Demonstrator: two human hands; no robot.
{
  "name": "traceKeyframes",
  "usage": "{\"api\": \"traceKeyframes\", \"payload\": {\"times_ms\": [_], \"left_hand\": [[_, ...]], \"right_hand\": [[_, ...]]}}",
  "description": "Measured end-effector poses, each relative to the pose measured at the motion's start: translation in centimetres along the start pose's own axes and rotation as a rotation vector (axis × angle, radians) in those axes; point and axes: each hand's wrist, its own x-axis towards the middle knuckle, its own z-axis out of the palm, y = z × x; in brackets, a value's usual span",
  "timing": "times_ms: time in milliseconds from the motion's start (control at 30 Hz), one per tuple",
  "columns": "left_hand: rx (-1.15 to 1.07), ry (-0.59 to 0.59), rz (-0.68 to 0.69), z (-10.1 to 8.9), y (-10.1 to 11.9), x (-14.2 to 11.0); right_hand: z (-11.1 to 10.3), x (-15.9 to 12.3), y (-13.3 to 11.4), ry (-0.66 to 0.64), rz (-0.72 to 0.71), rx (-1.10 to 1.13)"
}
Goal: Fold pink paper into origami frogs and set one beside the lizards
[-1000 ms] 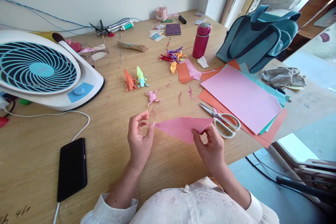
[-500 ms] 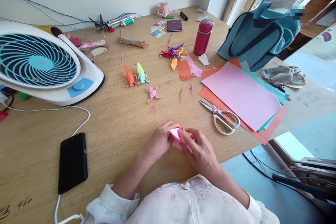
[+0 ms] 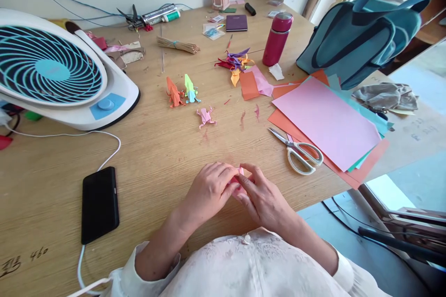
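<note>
A small piece of folded pink paper (image 3: 238,189) is pinched between my two hands, close to the table's front edge. My left hand (image 3: 212,189) closes on it from the left, its fingers covering much of the paper. From the right, my right hand (image 3: 264,198) grips it with thumb and fingers. Most of the folds are hidden behind the fingers. Beyond my hands lies a pink origami frog (image 3: 206,117). Behind it stand an orange origami figure (image 3: 173,93) and a green and blue one (image 3: 190,89).
White-handled scissors (image 3: 298,153) lie to the right, beside stacked coloured paper sheets (image 3: 327,120). A magenta bottle (image 3: 277,39) and a teal bag (image 3: 355,37) stand farther back. At left are a fan (image 3: 118,97) and a black phone (image 3: 100,205) on its cable.
My left fingers have moved over the top of the pink paper, so less of it shows. Both hands are closer together. The view has shifted slightly.
</note>
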Motion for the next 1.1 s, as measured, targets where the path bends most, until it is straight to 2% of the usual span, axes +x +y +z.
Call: {"api": "traceKeyframes", "payload": {"times_ms": [100,200,300,400,567,667,933,1100], "left_hand": [[0.07,-0.038,-0.028,1.2,-1.5,-0.5],[0.096,-0.028,-0.018,1.6,-2.7,-0.9],[0.084,-0.005,-0.024,1.7,-2.7,-1.2],[0.065,0.003,-0.034,1.9,-2.3,-1.4],[-0.029,-0.046,-0.089,3.1,-1.8,-1.4],[-0.064,-0.005,-0.148,4.0,-1.7,-1.1],[0.233,0.067,-0.366,5.4,0.1,0.2],[0.198,0.077,-0.386,5.9,0.4,0.5]], "right_hand": [[-1.3,0.7,0.3,-0.06,0.018,0.057],[-1.8,1.3,1.2,-0.031,0.062,0.041],[-1.5,1.6,2.1,0.016,0.107,0.027],[-1.3,1.9,2.9,-0.022,0.163,0.09],[-2.5,3.6,4.2,-0.188,0.223,0.224],[-3.3,5.3,5.0,-0.289,0.245,0.327],[-4.6,9.2,5.7,-0.67,0.177,0.302],[-5.2,10.7,5.4,-0.822,0.165,0.293]]}}
